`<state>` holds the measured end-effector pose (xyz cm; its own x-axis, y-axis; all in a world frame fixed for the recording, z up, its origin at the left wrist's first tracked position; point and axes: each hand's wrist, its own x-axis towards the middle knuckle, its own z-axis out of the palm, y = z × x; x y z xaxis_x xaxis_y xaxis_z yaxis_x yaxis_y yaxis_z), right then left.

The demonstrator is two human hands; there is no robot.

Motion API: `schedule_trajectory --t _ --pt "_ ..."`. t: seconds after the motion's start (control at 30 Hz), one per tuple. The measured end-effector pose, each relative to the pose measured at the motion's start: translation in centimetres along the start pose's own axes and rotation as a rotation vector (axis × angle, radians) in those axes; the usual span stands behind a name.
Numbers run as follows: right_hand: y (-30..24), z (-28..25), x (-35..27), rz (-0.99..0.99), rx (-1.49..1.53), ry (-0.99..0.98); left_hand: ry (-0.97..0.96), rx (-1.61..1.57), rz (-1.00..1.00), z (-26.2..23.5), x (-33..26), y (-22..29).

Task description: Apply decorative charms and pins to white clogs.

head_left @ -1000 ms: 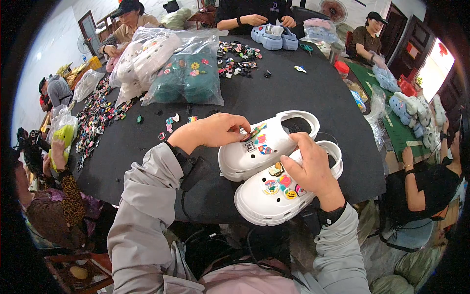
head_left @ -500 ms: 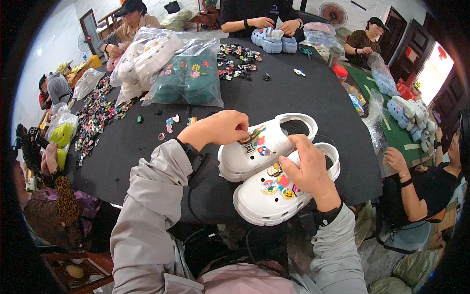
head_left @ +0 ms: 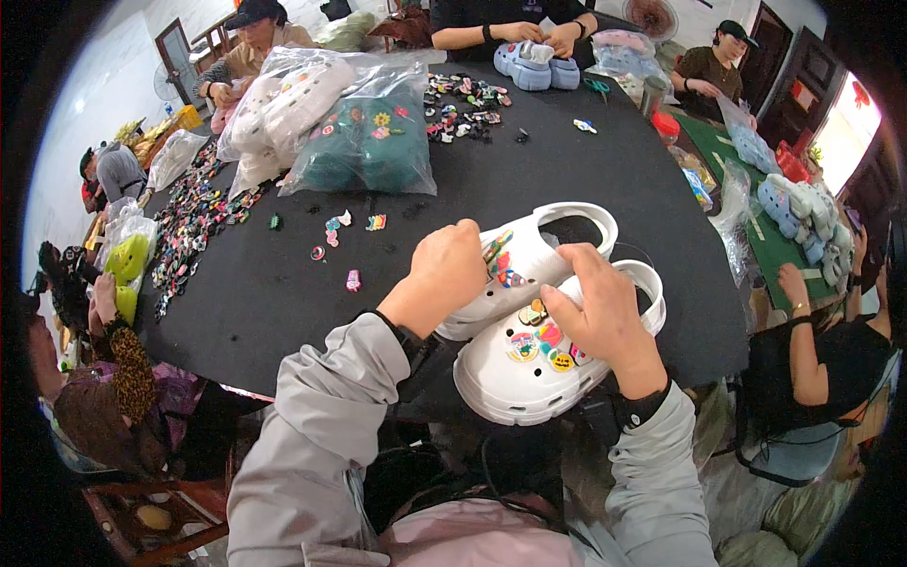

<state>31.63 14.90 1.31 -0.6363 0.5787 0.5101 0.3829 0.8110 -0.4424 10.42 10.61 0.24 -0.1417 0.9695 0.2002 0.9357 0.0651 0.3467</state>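
Two clear plastic bags lying side by side at far-left part of black tabletop (head_left: 283, 302) — bag of white clogs (head_left: 283, 109) leaning against bag of dark green clogs (head_left: 368, 142). Smaller clear bags (head_left: 751, 142) sitting on green table at right, holding pale blue items. No labels, signs or screens showing.

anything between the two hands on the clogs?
Head view: between the left hand and right hand lie coloured charms stuck on the far clog, then the near clog.
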Motion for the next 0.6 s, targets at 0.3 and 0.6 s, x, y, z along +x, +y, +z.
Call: schedule_trajectory --t 0.3,0.6 --pt "0.0 0.2 -0.5 0.002 0.0 0.016 -0.046 -0.327 -0.23 -2.8 2.0 -7.2" --pt "-0.3 0.4 -0.2 0.009 -0.006 0.022 0.049 0.171 -0.681 -3.1 -3.5 -22.0"
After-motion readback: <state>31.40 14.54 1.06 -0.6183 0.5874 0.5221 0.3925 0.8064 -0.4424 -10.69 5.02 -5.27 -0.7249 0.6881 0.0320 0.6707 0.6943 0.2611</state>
